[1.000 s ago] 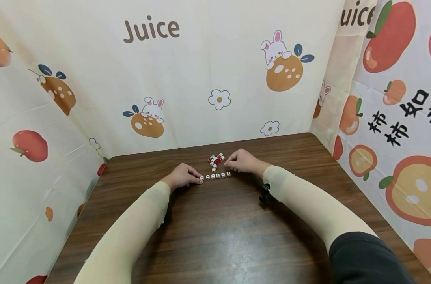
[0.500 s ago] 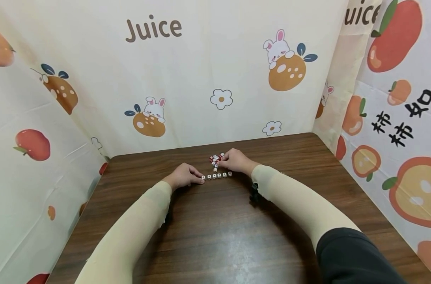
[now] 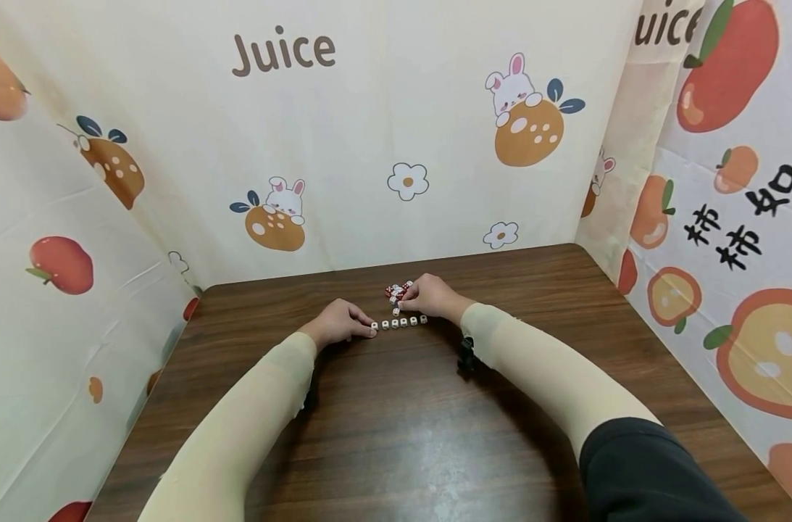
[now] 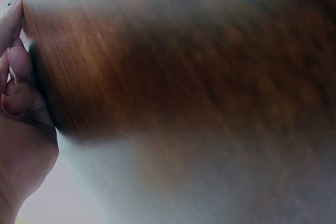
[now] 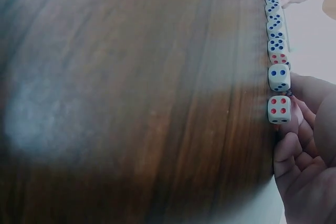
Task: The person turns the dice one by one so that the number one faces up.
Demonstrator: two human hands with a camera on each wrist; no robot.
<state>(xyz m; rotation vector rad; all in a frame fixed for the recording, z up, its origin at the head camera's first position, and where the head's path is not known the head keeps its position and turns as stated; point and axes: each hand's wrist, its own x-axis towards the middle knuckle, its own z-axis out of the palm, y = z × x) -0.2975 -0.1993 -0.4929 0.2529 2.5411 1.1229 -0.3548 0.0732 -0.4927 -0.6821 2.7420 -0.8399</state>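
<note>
In the head view, several white dice (image 3: pixel 404 322) stand in a straight row on the brown table. My left hand (image 3: pixel 335 321) pinches the end die (image 3: pixel 374 326) at the left of this row between thumb and finger. Behind the row lies a small heap of red and white dice (image 3: pixel 393 291). At the heap's near side my right hand (image 3: pixel 432 296) pinches a die, mostly hidden by its fingertips. Just beside them sits a loose white die (image 3: pixel 396 312). From the right wrist, the row's near die (image 5: pixel 279 109) shows red dots, with that hand's fingers behind it.
The wood-grain table (image 3: pixel 396 435) ends at a patterned curtain (image 3: pixel 343 145) at the back. Further fruit-printed cloth (image 3: pixel 728 217) hangs along the right side. A small black device (image 3: pixel 467 355) sits under the right wrist.
My right hand has moved left to the near side of the heap, and its fingertips have closed at a die there. The left hand stays at the row's left end.
</note>
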